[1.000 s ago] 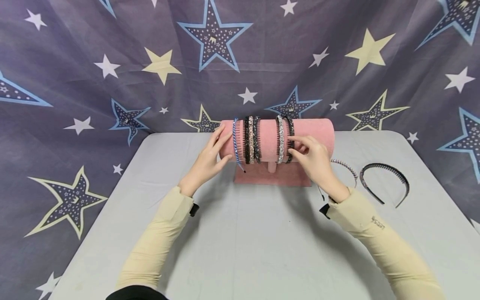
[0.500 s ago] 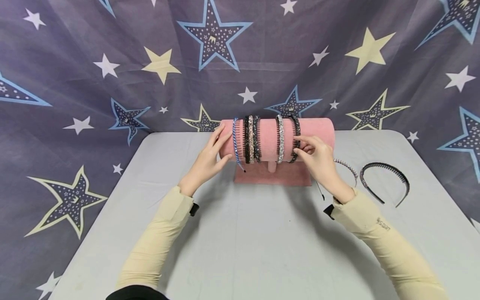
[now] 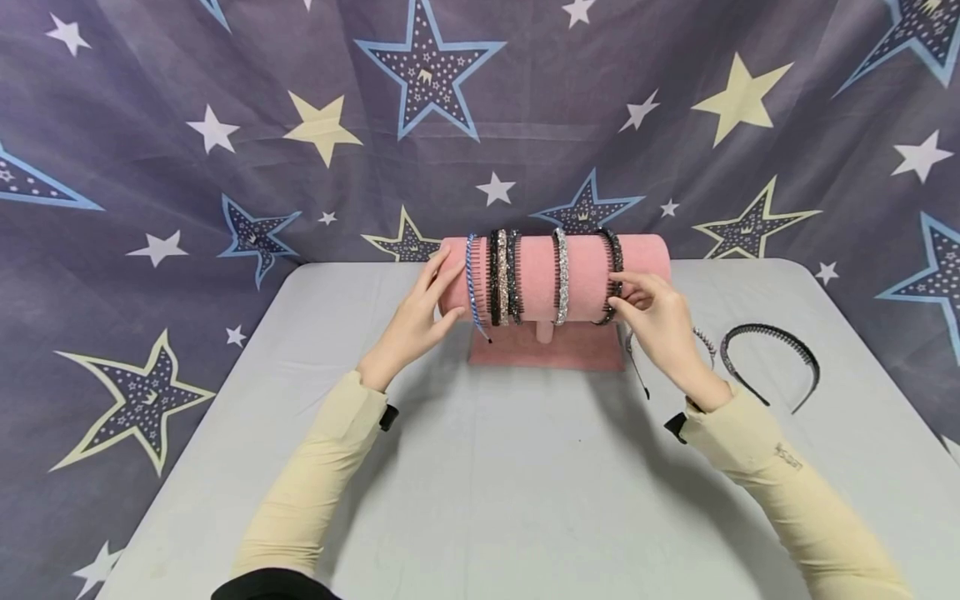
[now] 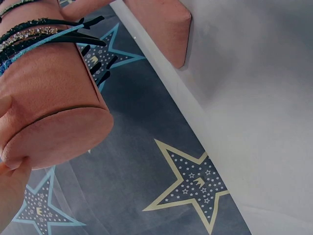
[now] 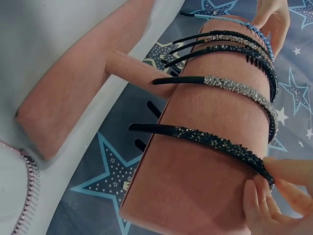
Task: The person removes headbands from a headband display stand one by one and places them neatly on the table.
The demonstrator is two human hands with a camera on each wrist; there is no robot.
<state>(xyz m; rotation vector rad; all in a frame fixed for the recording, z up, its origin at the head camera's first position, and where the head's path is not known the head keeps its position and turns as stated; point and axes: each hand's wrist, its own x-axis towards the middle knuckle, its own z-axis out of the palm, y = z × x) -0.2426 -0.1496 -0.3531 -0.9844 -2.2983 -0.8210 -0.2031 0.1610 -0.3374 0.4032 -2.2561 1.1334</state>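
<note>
A pink padded roll [image 3: 585,279] on a stand carries several headbands side by side. At its left end my left hand [image 3: 408,333] grips the roll beside the blue headband [image 3: 471,279]; in the left wrist view its fingers [image 4: 18,171] touch the round end. My right hand [image 3: 660,325] pinches the dark glittery headband [image 3: 615,267], the rightmost on the roll; the right wrist view shows thumb and fingers on one side of that band [image 5: 215,142]. A silver headband [image 3: 561,279] sits apart to its left, then three close together near the blue one.
On the grey-white table [image 3: 480,483], a black toothed headband [image 3: 772,332] lies to the right. Another headband [image 3: 705,340] lies partly behind my right hand. The stand's pink base [image 3: 543,354] rests below the roll, and a star-patterned cloth [image 3: 262,125] hangs behind.
My right hand has moved right along the roll with the dark glittery headband, widening the gap from the silver one. My left hand has stayed in place.
</note>
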